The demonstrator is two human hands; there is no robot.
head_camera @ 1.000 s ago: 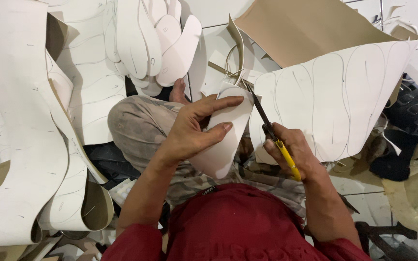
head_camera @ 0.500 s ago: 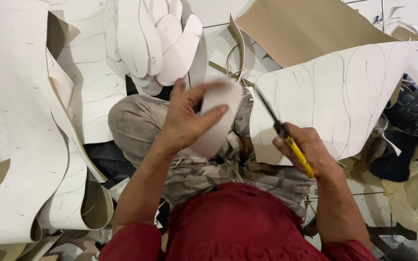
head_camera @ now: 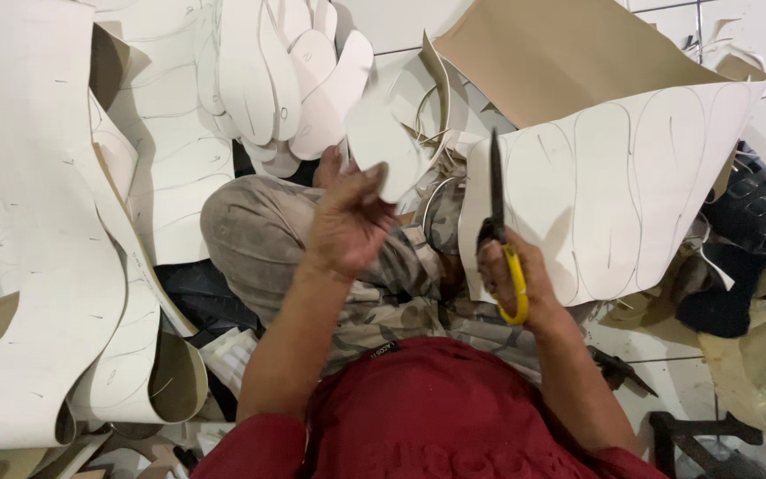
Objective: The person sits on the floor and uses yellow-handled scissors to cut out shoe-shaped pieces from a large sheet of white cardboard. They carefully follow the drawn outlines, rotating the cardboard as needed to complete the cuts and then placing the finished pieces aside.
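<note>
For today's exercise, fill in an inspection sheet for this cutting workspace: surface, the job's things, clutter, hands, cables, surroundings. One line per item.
Surface: pale tiled floor, mostly covered.
Job's things: white sole-shaped cutout; yellow-handled scissors, blades pointing up; white sheet with traced sole outlines.
Clutter: pile of cut soles; curled offcut strips; brown sheet.
Hands: left hand at the cutout's lower edge; right hand grips the scissors.
Cables: nothing seen.
Surroundings: dark items at right; the person sits on the floor.

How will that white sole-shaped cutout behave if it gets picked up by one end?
Held by the left hand, the white cutout stays flat, so probably fairly stiff. It looks thin, likely light. Sheets nearby curl, so it may bend under pressure.
</note>
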